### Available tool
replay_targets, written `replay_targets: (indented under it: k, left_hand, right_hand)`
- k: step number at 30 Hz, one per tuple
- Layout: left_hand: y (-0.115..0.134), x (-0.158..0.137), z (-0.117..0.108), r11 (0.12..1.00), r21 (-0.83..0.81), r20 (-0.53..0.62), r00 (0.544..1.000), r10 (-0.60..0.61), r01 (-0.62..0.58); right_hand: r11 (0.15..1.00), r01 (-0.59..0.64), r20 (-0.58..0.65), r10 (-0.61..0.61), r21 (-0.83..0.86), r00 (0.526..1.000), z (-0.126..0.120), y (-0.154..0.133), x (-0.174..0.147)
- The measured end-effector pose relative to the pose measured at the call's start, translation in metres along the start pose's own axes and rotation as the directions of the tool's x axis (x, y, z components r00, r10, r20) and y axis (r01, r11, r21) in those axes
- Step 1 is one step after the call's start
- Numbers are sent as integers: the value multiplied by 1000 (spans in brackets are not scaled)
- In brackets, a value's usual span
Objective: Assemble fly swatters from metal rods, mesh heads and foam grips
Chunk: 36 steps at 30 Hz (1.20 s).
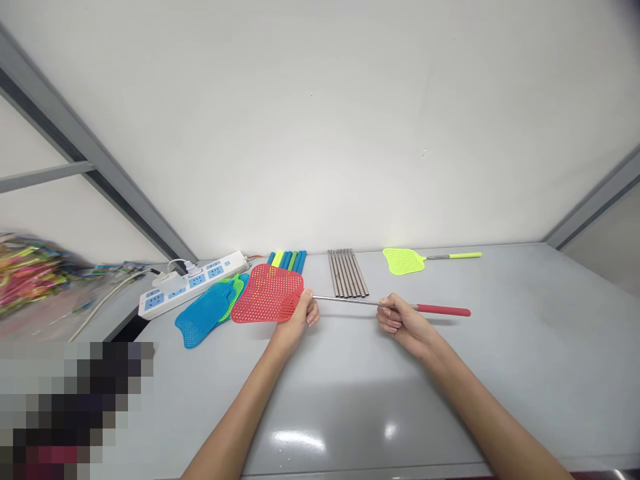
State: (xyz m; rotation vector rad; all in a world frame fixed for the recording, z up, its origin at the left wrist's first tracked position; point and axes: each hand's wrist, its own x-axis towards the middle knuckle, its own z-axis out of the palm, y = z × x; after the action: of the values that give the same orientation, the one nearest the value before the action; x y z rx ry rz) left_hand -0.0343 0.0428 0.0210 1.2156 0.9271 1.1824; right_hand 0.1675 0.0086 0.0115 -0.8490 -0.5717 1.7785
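A red fly swatter (267,295) with a perforated head, a thin metal rod and a red grip is held level above the table between both hands. My left hand (301,312) is closed around the rod's end, where it meets the head. Farther right, my right hand (405,325) pinches the rod close to the red grip, which sticks out past it. Behind the swatter lie a row of metal tubes (349,273) and several blue, yellow and green handle grips (287,260), partly covered by the red head.
Blue swatter heads (204,312) and a green swatter head (233,297) overlap at the left beside a white power strip (193,285). A yellow-green fly swatter (404,261) lies near the wall. Bagged colourful pieces (37,270) sit far left. The grey table (540,373) meets a wall.
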Motion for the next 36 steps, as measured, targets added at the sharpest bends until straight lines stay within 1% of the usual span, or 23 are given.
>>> replay_targets:
  k: [11, 15, 17, 19, 21, 24, 26, 30, 36]
  left_hand:
    - [3, 1, -2, 1000, -22, -7, 1000, 11, -11]
    - [-3, 0, -1, 1000, 10, 18, 1000, 5, -5]
    - [-9, 0, 1, 1000, -7, 20, 999, -29, 29]
    - [-15, -1, 5, 996, -46, -5, 997, -73, 73]
    - [-20, 0, 8, 991, -90, -59, 993, -101, 95]
    - [-22, -1, 13, 985, -140, -144, 983, -116, 96]
    - [-20, -1, 14, 984, -159, -177, 978, -114, 86]
    - [-16, -3, 15, 983, -168, -200, 974, -107, 74]
    - [-21, -2, 14, 986, -163, -185, 980, -77, 47]
  right_hand:
    - [1000, -13, 3, 13, 1, 1000, -1, -5, -1]
    - [1000, -23, -9, 23, 14, 1000, -3, -5, -1]
    - [1000, -28, -25, 29, 8, 999, -7, -4, 0]
    - [1000, -27, -42, 27, -6, 999, -11, -2, 3]
    - [999, -15, -52, 13, -29, 999, -15, 1, 5]
    - [997, -1, -42, -2, -75, 999, -17, 4, 7]
    - [995, 2, -23, -4, -98, 1000, -16, 5, 7]
    - [993, 4, 16, -2, -116, 1000, -13, 5, 6]
    - [995, -4, 14, 5, -105, 1000, -12, 5, 6]
